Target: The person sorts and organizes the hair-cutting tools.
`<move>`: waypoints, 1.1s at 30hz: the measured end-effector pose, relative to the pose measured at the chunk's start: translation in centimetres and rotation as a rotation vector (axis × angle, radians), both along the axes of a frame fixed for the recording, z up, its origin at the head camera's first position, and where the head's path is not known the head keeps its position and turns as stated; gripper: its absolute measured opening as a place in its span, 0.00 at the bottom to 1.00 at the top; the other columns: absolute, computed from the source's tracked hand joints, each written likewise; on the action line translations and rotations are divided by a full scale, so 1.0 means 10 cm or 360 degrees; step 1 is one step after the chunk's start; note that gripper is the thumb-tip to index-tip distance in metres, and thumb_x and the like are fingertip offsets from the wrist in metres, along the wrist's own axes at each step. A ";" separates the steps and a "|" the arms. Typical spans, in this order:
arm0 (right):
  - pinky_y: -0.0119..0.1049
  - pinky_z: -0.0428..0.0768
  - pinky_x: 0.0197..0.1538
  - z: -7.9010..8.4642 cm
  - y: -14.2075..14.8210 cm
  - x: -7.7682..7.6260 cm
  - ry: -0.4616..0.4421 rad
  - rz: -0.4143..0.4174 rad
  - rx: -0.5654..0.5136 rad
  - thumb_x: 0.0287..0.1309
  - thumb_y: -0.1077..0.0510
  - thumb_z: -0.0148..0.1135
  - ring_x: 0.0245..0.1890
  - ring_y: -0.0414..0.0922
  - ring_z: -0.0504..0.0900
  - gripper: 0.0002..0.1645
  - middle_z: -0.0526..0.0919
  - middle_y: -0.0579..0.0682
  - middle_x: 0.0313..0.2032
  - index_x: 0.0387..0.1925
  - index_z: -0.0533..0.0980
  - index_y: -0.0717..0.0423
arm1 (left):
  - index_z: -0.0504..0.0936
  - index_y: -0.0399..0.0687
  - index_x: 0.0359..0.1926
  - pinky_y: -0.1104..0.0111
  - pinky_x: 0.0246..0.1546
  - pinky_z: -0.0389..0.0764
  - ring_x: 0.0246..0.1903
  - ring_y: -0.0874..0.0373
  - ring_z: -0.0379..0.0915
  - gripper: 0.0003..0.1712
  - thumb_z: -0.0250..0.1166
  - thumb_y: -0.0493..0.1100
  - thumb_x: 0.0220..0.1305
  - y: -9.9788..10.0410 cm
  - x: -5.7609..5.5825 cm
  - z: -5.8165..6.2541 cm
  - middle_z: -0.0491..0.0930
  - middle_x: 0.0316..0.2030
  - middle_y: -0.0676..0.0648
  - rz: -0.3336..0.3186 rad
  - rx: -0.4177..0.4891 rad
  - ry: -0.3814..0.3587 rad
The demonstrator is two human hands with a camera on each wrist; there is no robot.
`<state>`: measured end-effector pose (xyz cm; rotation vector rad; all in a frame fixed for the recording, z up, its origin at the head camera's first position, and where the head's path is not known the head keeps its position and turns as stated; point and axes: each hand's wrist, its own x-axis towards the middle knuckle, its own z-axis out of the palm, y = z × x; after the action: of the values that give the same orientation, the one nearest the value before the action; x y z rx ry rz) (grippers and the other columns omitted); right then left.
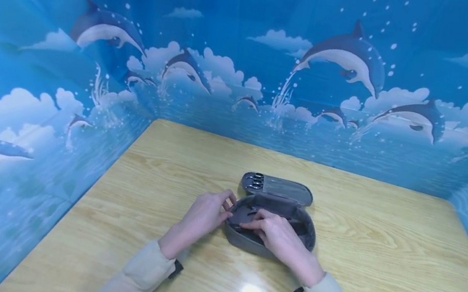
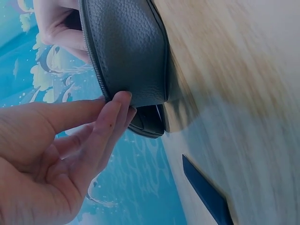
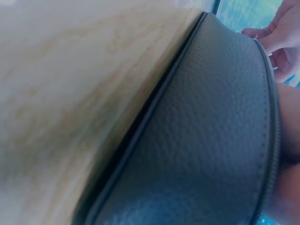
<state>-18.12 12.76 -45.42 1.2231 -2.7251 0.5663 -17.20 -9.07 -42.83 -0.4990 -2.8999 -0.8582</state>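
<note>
A grey zippered case with a pebbled, leather-like surface sits on the table, its lid folded back. My left hand pinches the left end of the rim; in the left wrist view the thumb and fingertips meet at the zipper. Bent into the case, my right hand has its fingertips low near the left inner side, by small dark items. What those fingers hold, I cannot tell. In the right wrist view the case wall hides most of that hand.
Several shiny metal tools sit in the left part of the lid. The wooden table reaches back to a blue dolphin-print curtain, which also hangs at both sides. A dark strap end hangs near the left wrist.
</note>
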 end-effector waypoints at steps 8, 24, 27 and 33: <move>0.41 0.85 0.45 0.07 0.16 0.05 0.0049 -0.0041 -0.0050 0.59 0.62 0.72 0.43 0.45 0.86 0.13 0.85 0.48 0.45 0.46 0.88 0.50 | 0.86 0.47 0.44 0.66 0.33 0.83 0.34 0.54 0.85 0.09 0.71 0.38 0.63 -0.07 -0.04 -0.03 0.89 0.36 0.48 0.0039 0.0014 -0.0050; 0.52 0.85 0.38 0.11 0.99 0.26 0.0241 -0.0750 -0.0243 0.53 0.67 0.74 0.41 0.56 0.85 0.21 0.85 0.59 0.49 0.51 0.85 0.59 | 0.85 0.47 0.31 0.67 0.28 0.79 0.26 0.58 0.78 0.06 0.75 0.41 0.57 -0.79 0.08 -0.01 0.84 0.27 0.51 0.0413 -0.0211 -0.0157; 0.49 0.87 0.36 0.10 1.06 0.30 0.0090 -0.0846 -0.0311 0.58 0.64 0.72 0.37 0.56 0.88 0.22 0.83 0.63 0.51 0.55 0.82 0.63 | 0.84 0.47 0.29 0.68 0.27 0.77 0.25 0.60 0.75 0.09 0.78 0.43 0.55 -0.89 0.20 -0.04 0.82 0.25 0.52 0.0392 -0.0269 -0.0210; 0.56 0.85 0.41 0.11 1.09 0.32 -0.0137 -0.0928 -0.0358 0.65 0.56 0.68 0.35 0.55 0.89 0.23 0.83 0.67 0.53 0.56 0.80 0.66 | 0.82 0.48 0.28 0.69 0.27 0.75 0.24 0.62 0.73 0.13 0.80 0.45 0.50 -0.95 0.34 -0.07 0.80 0.23 0.54 0.0362 -0.0317 -0.0334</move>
<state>-14.91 23.62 -44.28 0.3292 -2.7886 0.8195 -13.85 -18.54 -43.49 -0.0896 -3.1698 -0.6279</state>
